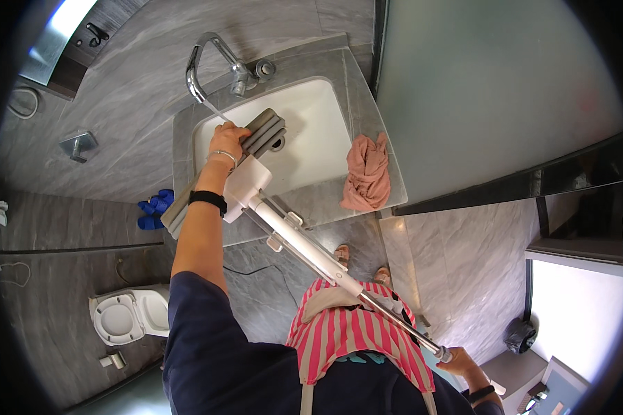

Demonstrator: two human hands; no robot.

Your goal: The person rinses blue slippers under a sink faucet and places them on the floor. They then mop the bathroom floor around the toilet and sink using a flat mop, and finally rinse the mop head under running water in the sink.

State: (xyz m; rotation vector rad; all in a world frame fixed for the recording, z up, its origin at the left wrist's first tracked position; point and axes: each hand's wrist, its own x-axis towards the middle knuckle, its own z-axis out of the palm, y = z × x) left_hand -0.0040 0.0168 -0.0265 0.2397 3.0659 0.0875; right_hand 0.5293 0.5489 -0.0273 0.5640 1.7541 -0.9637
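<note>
My left hand (228,139) grips the grey ribbed sponge head (263,130) of a mop, its thumb lying across the ridges. One end of the head is over the white basin (316,161); the other reaches past the counter's left front edge. Water (216,110) runs from the chrome faucet (191,72) down by my left fingers. From the mop's white plastic bracket (249,181), the white and metal pole (311,243) slants down across my body. At its lower right end, my right hand (456,361) is closed around the pole near a grey collar.
A pink cloth (367,174) lies crumpled on the right of the grey stone counter (311,205). Frosted glass (488,104) stands to the right. Blue slippers (156,207) and a white toilet (119,317) are at left. A dark cable (259,271) crosses the floor.
</note>
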